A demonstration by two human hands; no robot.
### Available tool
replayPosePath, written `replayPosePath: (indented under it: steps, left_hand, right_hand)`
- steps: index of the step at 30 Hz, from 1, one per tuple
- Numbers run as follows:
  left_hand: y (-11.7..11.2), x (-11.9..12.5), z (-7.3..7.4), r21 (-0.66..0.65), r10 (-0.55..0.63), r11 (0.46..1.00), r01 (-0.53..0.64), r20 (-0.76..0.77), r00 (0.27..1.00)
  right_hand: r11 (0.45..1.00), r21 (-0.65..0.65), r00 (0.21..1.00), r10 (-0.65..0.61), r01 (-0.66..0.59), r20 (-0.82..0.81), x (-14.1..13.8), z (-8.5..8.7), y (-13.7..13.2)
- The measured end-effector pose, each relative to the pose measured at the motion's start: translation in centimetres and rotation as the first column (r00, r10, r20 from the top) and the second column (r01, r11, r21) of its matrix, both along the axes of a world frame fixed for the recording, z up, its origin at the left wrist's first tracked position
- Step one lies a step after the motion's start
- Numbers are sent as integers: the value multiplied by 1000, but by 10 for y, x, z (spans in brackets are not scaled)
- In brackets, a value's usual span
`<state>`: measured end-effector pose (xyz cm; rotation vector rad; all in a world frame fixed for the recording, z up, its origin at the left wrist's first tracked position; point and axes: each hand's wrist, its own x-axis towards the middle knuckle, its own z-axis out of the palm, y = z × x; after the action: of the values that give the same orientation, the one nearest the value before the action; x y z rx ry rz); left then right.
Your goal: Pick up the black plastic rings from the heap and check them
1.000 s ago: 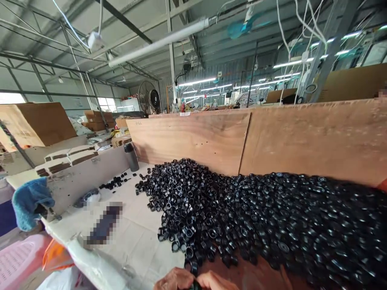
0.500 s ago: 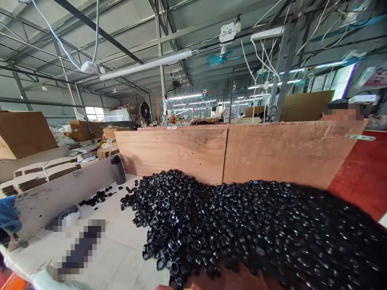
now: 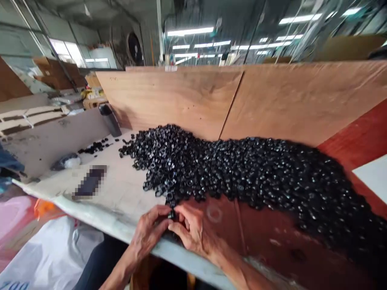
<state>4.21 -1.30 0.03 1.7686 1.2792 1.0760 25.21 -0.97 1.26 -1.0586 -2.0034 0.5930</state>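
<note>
Now a person's left hand (image 3: 148, 229) and right hand (image 3: 193, 227) are pressing together, their fingertips (image 3: 178, 213) clamping a small black ring (image 3: 171, 215) at the foot of a glossy heap of ribbed rings (image 3: 242, 177). That heap is spilling across a smooth red laminate board (image 3: 272, 233) and a pale sheet (image 3: 121, 201), beneath a grainy plywood wall (image 3: 178, 96).

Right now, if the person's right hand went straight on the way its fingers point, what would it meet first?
The right hand would probably meet the small black ring at its fingertips first, then the left hand. Depth is hard to judge here.
</note>
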Motion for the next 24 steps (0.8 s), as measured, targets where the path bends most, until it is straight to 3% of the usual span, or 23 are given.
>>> replayPosePath:
  steps: [3, 9, 15, 20, 24]
  left_hand:
    - [1, 1, 3, 52, -6, 999, 5, 19, 1000]
    - [0, 0, 0, 132, -50, 990, 51, -7, 999]
    - [-1, 0, -3, 81, -75, 994, 74, 12, 997]
    - [-1, 0, -5, 151, -73, 986, 73, -9, 997]
    - [-1, -1, -5, 43, -73, 997, 70, 75, 994]
  right_hand:
    - [995, -96, 999, 40, -39, 9, 1, -5, -2]
    - [997, -46, 996, 58, -61, -66, 4, -3, 5]
    - [996, -50, 994, 67, -71, -82, 2, -4, 5]
    - [989, -148, 1000, 4, -8, -27, 1, -4, 2]
    - [986, -166, 999, 16, -22, -40, 1, -3, 2]
